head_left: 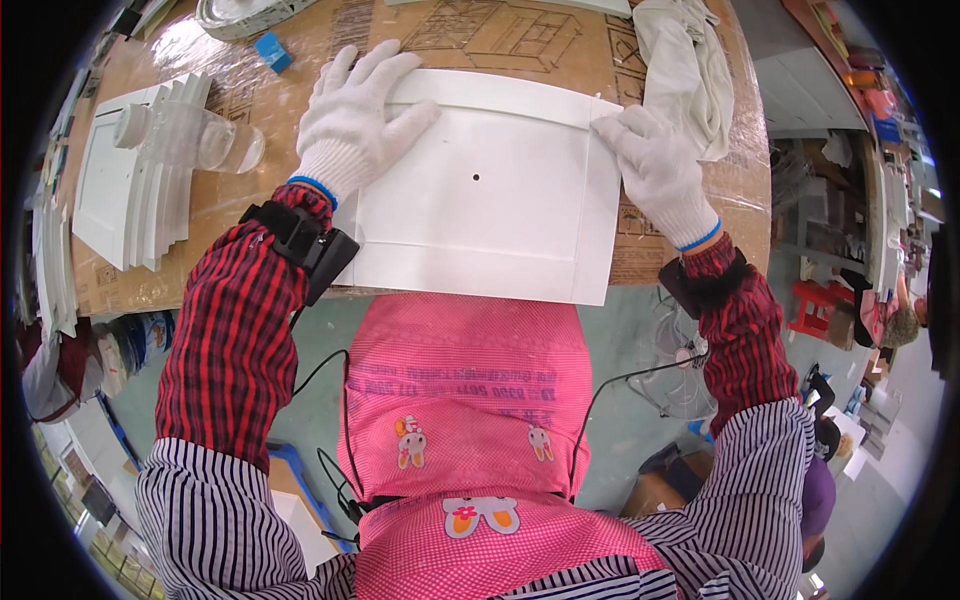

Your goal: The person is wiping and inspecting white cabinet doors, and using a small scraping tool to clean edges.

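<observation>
A white panel (520, 200) with a raised frame border and a small dark hole in its middle lies on the cardboard-covered table, its near edge at the table's front. My left hand (358, 125), in a white knit glove, rests at the panel's upper left with fingers spread and thumb lying on the surface. On the opposite side, my right hand (655, 165), gloved alike, has its fingers bent together at the far right corner and grips the edge there. Its fingertips are partly hidden.
Left on the table are a stack of white panels (150, 190), a clear plastic bottle (215, 140) lying over them, and a blue block (272, 52). A tape roll (245, 15) lies at the far left. Crumpled white cloth (690, 75) lies far right. A floor fan (675, 360) stands below.
</observation>
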Tool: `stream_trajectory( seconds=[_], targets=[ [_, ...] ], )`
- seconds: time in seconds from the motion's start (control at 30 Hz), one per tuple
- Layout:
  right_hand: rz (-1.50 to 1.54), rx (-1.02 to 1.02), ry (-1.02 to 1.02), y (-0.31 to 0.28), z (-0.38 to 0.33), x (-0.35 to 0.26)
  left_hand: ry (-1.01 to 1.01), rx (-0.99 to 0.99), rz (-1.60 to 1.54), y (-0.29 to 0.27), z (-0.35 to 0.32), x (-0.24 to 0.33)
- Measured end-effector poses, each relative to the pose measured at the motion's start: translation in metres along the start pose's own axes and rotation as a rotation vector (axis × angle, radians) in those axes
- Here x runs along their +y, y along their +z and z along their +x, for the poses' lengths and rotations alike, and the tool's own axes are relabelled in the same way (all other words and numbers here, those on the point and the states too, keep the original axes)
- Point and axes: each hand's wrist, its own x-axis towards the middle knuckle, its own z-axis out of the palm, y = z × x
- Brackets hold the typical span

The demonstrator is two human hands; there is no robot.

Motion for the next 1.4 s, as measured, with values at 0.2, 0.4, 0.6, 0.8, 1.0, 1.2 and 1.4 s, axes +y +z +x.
stream_trajectory(
  seconds=[0.2, 0.4, 0.6, 0.8, 1.0, 1.2, 1.4],
  targets=[
    [0.057, -0.099, -0.066, -0.003, -0.02, -0.014, 0.013, 0.018, 0.023, 0.003, 0.0, 0.0],
    [0.032, 0.033, -0.028, 0.003, -0.008, -0.007, 0.033, 0.048, 0.01, 0.007, 0.003, -0.001],
    [0.102, -0.108, -0.18, -0.016, -0.056, -0.059, 0.024, 0.043, 0.005, 0.004, 0.001, -0.004],
    [0.081, 0.149, -0.116, 0.006, -0.036, -0.018, 0.035, 0.044, 0.001, 0.01, 0.003, 0.002],
    [0.078, 0.006, -0.17, -0.003, -0.045, -0.05, 0.016, 0.033, 0.026, 0.004, -0.002, -0.008],
    [0.183, 0.041, -0.163, -0.005, -0.081, -0.059, 0.034, 0.039, 0.021, 0.007, 0.003, 0.0],
    [-0.079, 0.065, -0.017, 0.006, -0.025, -0.034, 0.046, 0.057, 0.029, 0.012, 0.004, -0.006]
  ],
)
